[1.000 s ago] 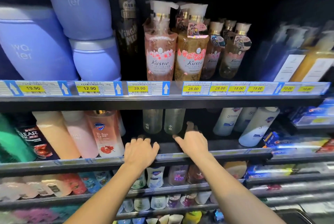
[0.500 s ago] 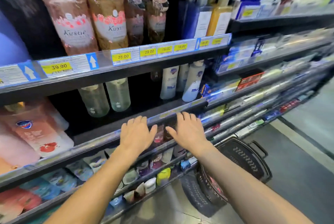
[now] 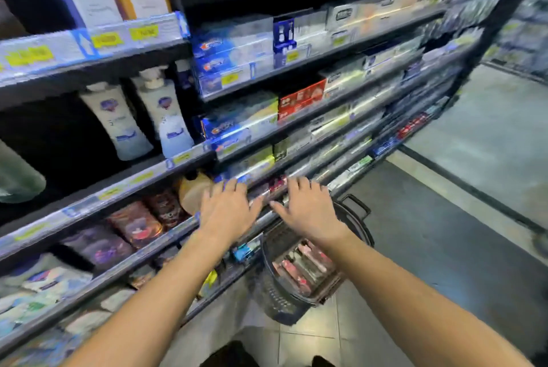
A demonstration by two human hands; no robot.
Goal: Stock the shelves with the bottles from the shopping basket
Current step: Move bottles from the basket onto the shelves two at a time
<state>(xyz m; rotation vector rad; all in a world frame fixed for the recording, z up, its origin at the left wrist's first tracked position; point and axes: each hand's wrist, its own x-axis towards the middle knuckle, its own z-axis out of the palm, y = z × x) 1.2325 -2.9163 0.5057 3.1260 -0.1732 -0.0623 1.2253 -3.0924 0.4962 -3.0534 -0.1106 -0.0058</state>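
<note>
Your left hand [image 3: 226,212] and right hand [image 3: 308,211] are both released: palms down, fingers straight and splayed, nothing in either. They sit side by side with the thumbs close but apart, in front of the lip of a low shelf [image 3: 172,234]. The blur hides whether your fingertips touch that lip. Directly at 6 o'clock from your right hand, the dark shopping basket [image 3: 275,298] stands on the floor [image 3: 444,248] against the foot of the shelving, its handle folded back at 3 o'clock from that hand. The bottles [image 3: 296,270], pink and red, lie packed inside it, none lifted out. At 10 o'clock from your left hand, just beside the fingertips, a tan bottle [image 3: 192,192] stands on the low shelf, with dark pouches [image 3: 135,223] further along at 9 o'clock. Higher, at 11 o'clock, two white pump bottles [image 3: 118,120] stand upright on the shelf above. From 12 to 1 o'clock run rows of toothpaste boxes [image 3: 234,51], one red box [image 3: 301,98] among them.
</note>
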